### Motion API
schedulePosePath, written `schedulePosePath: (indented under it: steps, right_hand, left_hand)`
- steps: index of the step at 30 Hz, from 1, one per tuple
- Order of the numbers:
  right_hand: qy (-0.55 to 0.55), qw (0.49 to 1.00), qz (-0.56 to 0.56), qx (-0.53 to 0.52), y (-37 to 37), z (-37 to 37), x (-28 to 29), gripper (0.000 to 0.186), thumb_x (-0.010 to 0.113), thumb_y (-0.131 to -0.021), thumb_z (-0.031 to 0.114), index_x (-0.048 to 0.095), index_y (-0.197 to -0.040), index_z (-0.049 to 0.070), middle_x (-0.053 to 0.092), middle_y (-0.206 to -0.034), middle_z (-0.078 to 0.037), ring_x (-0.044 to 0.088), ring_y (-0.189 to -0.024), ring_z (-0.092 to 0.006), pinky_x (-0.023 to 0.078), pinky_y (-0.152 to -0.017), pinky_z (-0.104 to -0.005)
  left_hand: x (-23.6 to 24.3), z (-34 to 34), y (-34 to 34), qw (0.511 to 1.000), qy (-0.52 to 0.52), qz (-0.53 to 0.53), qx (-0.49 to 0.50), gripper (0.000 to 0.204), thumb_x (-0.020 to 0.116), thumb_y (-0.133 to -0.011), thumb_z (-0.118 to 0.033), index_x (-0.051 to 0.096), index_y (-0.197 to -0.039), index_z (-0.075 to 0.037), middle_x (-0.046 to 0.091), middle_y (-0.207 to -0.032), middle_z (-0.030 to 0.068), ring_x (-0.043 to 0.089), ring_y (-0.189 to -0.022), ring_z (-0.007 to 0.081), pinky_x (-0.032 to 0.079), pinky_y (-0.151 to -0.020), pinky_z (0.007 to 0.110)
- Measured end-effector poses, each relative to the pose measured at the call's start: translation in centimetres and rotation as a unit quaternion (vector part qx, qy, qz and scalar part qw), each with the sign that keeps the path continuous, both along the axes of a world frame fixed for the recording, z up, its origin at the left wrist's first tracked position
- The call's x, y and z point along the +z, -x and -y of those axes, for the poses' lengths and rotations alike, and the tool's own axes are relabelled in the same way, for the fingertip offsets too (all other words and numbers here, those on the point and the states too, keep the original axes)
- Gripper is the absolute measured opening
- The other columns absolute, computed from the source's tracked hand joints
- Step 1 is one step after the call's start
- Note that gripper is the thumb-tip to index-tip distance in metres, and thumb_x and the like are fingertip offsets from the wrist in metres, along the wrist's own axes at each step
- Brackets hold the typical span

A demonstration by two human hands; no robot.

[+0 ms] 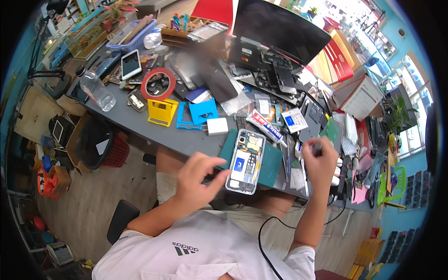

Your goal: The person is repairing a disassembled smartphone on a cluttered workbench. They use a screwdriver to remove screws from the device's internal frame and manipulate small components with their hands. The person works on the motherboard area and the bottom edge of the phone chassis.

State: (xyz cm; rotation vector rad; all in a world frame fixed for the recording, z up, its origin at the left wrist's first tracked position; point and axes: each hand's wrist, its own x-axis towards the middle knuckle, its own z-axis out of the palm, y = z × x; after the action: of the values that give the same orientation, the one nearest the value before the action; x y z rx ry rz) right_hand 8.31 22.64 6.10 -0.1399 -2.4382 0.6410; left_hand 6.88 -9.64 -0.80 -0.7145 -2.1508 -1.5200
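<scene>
An opened smartphone [246, 163] with its back off lies on a dark green mat [270, 169] at the desk's front edge. Its circuit board shows at the top, and its white battery with a blue label fills the middle. My left hand [198, 179] hovers at the phone's left side, thumb and fingers apart, with nothing seen in it. To the right of the mat, my right hand [322, 163] is raised with bent fingers closed on a small dark thing [318, 150] that I cannot make out.
A white tube [266, 127], a white charger block [217, 126], blue and yellow phone stands [162, 112], and red tape [158, 84] lie beyond the phone. A water bottle [97, 88] stands left. Behind the clutter is a monitor [284, 28]; a black cable [262, 242] crosses my lap.
</scene>
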Motion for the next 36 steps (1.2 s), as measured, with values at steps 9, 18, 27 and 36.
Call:
schedulePosePath:
  steps: [9,18,27,36]
  right_hand:
    - [0.173,0.955,0.138,0.195,-2.2,8.5,1.0,0.014,0.083,-0.082,0.011,0.077,-0.092,0.002,0.07,-0.08,-0.006,0.062,-0.062,-0.0139,0.047,-0.055,-0.0289]
    - [0.143,0.96,0.161,0.178,-2.5,8.7,0.7,0.011,0.083,-0.083,0.01,0.078,-0.09,0.002,0.068,-0.079,-0.009,0.064,-0.059,-0.0183,0.049,-0.055,-0.032]
    - [0.112,0.969,0.11,0.19,-3.3,9.2,2.2,0.016,0.081,-0.093,0.009,0.077,-0.107,0.003,0.068,-0.084,-0.006,0.06,-0.061,-0.0145,0.047,-0.056,-0.0318]
    - [0.444,0.871,-0.037,0.205,-4.9,6.5,-0.5,0.018,0.052,-0.118,0.019,0.058,-0.12,0.003,0.07,-0.107,-0.01,0.057,-0.081,-0.0125,0.046,-0.075,-0.0262]
  left_hand:
    - [1.9,-4.1,1.3,0.986,0.04,-0.077,-0.139,0.029,0.088,-0.087,-0.006,0.074,-0.112,-0.002,0.076,-0.103,0.0119,0.077,-0.091,0.031,0.064,-0.078,0.04]
    - [1.4,-3.9,1.6,0.974,0.122,-0.148,-0.117,0.023,0.083,-0.083,-0.004,0.073,-0.104,-0.003,0.074,-0.099,0.0089,0.075,-0.09,0.0285,0.062,-0.076,0.04]
    - [2.5,-3.6,2.5,0.967,0.157,-0.178,-0.094,0.019,0.083,-0.083,-0.009,0.074,-0.099,-0.005,0.073,-0.1,0.0059,0.07,-0.101,0.0277,0.056,-0.092,0.046]
    - [2.2,-2.8,2.4,0.982,0.07,-0.108,-0.138,0.02,0.087,-0.08,-0.006,0.082,-0.098,-0.009,0.071,-0.108,0.0053,0.068,-0.102,0.0287,0.053,-0.092,0.044]
